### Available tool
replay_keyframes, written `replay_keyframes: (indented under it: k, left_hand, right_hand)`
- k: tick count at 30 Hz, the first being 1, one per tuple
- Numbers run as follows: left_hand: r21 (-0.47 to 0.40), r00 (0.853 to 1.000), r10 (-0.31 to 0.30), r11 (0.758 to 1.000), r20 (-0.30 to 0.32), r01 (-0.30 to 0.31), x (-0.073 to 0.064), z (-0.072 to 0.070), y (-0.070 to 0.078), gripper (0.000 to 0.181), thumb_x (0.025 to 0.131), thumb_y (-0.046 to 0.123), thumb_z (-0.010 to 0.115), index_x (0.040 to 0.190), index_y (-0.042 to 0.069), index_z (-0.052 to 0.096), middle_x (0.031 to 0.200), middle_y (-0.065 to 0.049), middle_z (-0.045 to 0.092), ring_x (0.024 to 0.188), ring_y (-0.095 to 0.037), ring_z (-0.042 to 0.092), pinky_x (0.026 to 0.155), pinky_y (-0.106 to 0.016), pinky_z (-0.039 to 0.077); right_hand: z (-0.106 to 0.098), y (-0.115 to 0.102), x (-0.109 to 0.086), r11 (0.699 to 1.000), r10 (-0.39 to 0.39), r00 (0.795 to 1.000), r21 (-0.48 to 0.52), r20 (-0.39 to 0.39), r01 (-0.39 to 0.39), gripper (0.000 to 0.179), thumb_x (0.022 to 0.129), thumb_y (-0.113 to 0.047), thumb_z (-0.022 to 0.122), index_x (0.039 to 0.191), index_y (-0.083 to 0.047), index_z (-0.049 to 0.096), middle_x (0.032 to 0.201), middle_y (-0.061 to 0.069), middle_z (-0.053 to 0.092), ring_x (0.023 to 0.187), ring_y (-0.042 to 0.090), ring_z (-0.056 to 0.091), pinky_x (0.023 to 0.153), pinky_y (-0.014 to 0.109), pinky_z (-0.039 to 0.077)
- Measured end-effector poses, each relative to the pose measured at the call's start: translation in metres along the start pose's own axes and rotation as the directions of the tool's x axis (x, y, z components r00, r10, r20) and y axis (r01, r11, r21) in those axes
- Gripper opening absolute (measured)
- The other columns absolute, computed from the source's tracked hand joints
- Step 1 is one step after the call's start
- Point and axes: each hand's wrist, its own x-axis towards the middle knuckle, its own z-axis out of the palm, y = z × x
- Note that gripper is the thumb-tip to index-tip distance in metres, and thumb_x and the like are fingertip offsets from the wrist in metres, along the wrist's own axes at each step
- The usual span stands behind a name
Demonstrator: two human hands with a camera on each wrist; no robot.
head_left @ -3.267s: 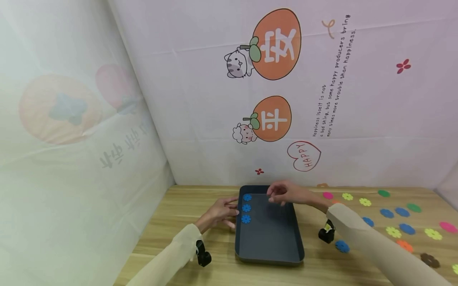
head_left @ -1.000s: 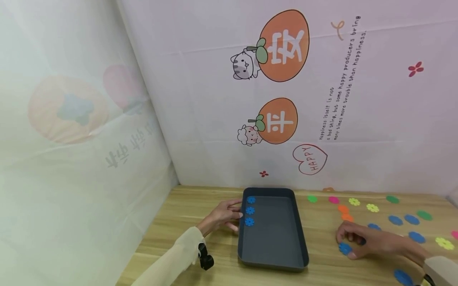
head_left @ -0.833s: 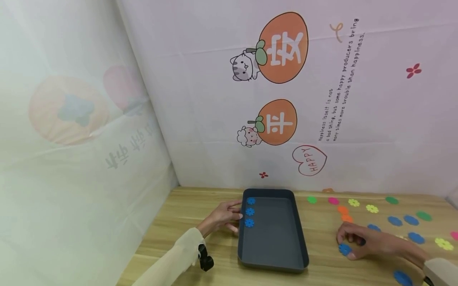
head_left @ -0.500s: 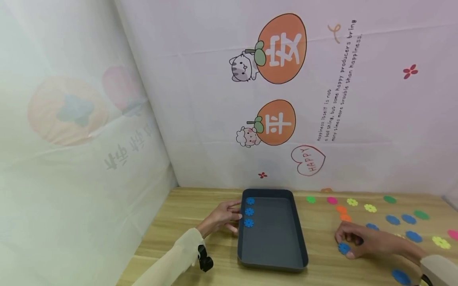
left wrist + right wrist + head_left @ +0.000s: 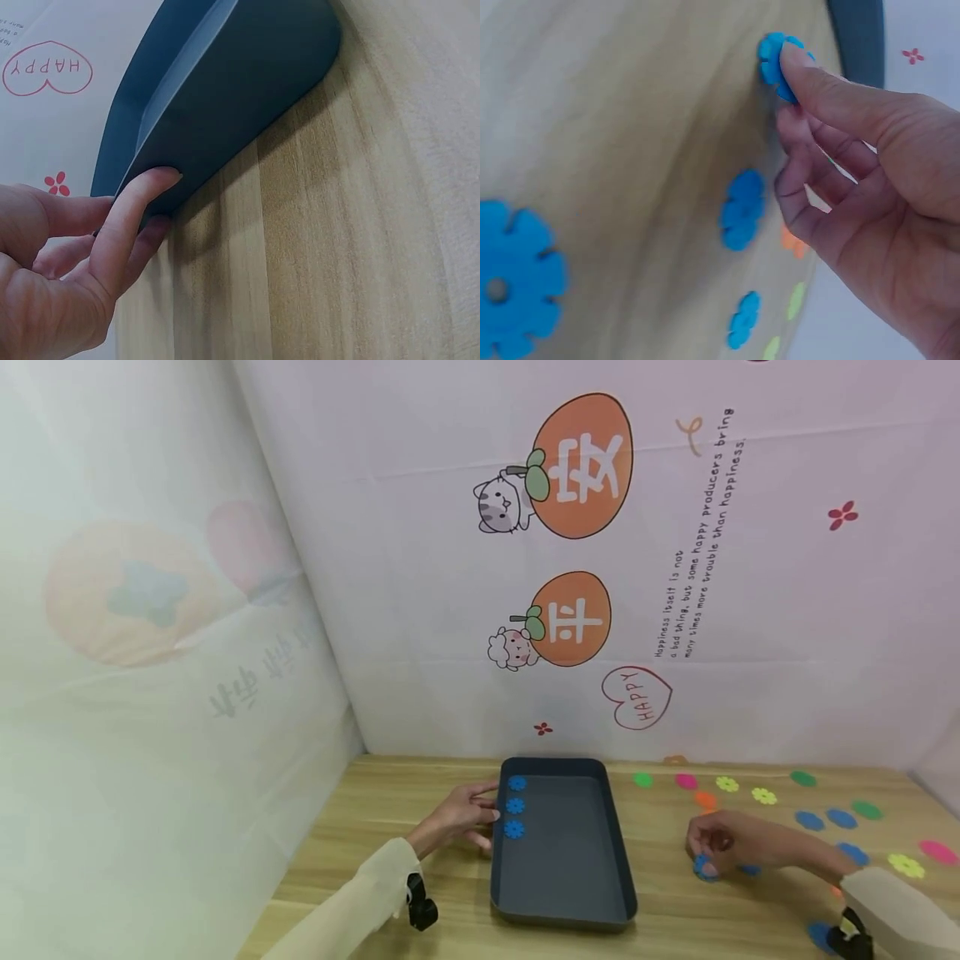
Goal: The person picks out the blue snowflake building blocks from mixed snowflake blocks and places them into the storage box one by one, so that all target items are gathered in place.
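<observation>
- The right hand (image 5: 738,842) pinches a blue, flower-shaped plastic disc (image 5: 771,66) between its thumb and fingers.
- That disc is to the right of the tray, well apart from it, low over the light wood-grain table (image 5: 375,810); whether it touches the surface, I cannot tell.
- The left hand (image 5: 459,814) is unclenched, its fingers touching the left wall of a dark grey, rectangular tray (image 5: 562,852) with rounded corners.
- Inside the tray, three blue flower-shaped discs (image 5: 514,806) lie in a column along the left wall, toward the far end.
- Another blue notched disc (image 5: 742,210) lies on the table near the right hand.
- Beyond it are scattered green (image 5: 642,780), pink (image 5: 686,782), yellow (image 5: 727,784) and orange (image 5: 705,798) pieces.
- A white printed cloth (image 5: 420,568) hangs behind the table.
</observation>
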Motion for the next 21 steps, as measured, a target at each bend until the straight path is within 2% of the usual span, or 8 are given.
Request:
replay_keyframes:
  k: [3,6,8,10,12,15,17,21]
  left_hand:
    - [0.004,1.0,0.001,1.0,0.005,-0.001,-0.001,-0.002,0.002,0.064,0.101,-0.002,0.063,0.16,0.003,0.04,0.15,-0.033,0.052,0.126,-0.043,0.064,0.062,-0.036,0.067]
    - [-0.001,1.0,-0.005,1.0,0.003,0.005,-0.002,-0.002,0.003,0.064,0.101,-0.002,0.064,0.16,0.004,0.041,0.15,-0.032,0.052,0.126,-0.042,0.065,0.062,-0.036,0.068]
    - [-0.002,1.0,-0.005,1.0,-0.002,0.005,-0.002,-0.001,0.003,0.064,0.101,-0.002,0.064,0.16,0.004,0.041,0.15,-0.032,0.052,0.125,-0.042,0.065,0.062,-0.036,0.067]
    - [-0.002,1.0,-0.003,1.0,-0.005,0.003,-0.001,-0.001,0.003,0.064,0.1,-0.003,0.064,0.16,0.003,0.041,0.15,-0.032,0.052,0.125,-0.042,0.065,0.062,-0.036,0.068]
    - [-0.001,1.0,-0.003,1.0,-0.009,0.003,-0.001,-0.001,0.003,0.064,0.1,-0.003,0.064,0.16,0.003,0.041,0.151,-0.032,0.052,0.125,-0.043,0.065,0.062,-0.036,0.068]
    - [0.003,1.0,0.005,1.0,-0.009,-0.005,-0.002,-0.001,0.003,0.065,0.1,-0.003,0.064,0.16,0.002,0.04,0.15,-0.033,0.051,0.125,-0.044,0.065,0.062,-0.037,0.068]
    - [0.002,1.0,0.006,1.0,-0.008,-0.006,-0.003,-0.001,0.004,0.065,0.1,-0.003,0.064,0.161,0.002,0.04,0.15,-0.033,0.051,0.126,-0.044,0.064,0.063,-0.037,0.068]
    - [0.002,1.0,0.006,1.0,-0.005,-0.006,-0.004,0.0,0.005,0.065,0.101,-0.003,0.063,0.161,0.002,0.039,0.151,-0.033,0.05,0.127,-0.045,0.063,0.063,-0.037,0.068]
  right_hand:
    - [-0.007,-0.002,0.007,1.0,-0.002,1.0,-0.026,-0.03,0.002,0.015,0.095,0.012,0.063,0.101,-0.002,0.06,0.086,0.02,0.059,0.07,0.028,0.055,0.055,0.026,0.052]
    - [-0.016,-0.007,0.013,1.0,-0.009,0.999,-0.001,-0.049,0.009,0.014,0.098,0.014,0.058,0.105,0.001,0.06,0.089,0.023,0.059,0.072,0.029,0.058,0.056,0.029,0.056]
    - [-0.022,-0.014,0.017,0.999,0.023,0.997,0.026,-0.077,-0.021,0.012,0.1,0.013,0.055,0.108,0.005,0.058,0.09,0.025,0.058,0.074,0.025,0.06,0.058,0.03,0.059]
    - [-0.027,-0.022,0.023,0.993,0.098,0.989,0.074,-0.108,-0.09,0.011,0.103,0.011,0.053,0.113,0.01,0.056,0.09,0.024,0.058,0.075,0.022,0.064,0.061,0.032,0.063]
    - [-0.028,-0.031,0.031,0.975,0.202,0.966,0.123,-0.16,-0.184,0.016,0.104,0.007,0.052,0.119,0.013,0.055,0.097,0.021,0.061,0.084,0.021,0.068,0.07,0.035,0.066]
    - [-0.027,-0.045,0.043,0.935,0.329,0.916,0.216,-0.228,-0.282,0.024,0.105,0.001,0.054,0.125,0.015,0.052,0.106,0.021,0.063,0.093,0.024,0.07,0.08,0.038,0.067]
    - [-0.024,-0.05,0.051,0.914,0.373,0.888,0.272,-0.271,-0.301,0.027,0.106,-0.001,0.055,0.127,0.016,0.052,0.109,0.019,0.065,0.095,0.023,0.071,0.085,0.038,0.067]
    - [-0.019,-0.054,0.066,0.871,0.42,0.851,0.402,-0.314,-0.282,0.027,0.106,-0.002,0.056,0.126,0.016,0.052,0.107,0.014,0.07,0.096,0.019,0.075,0.09,0.038,0.066]
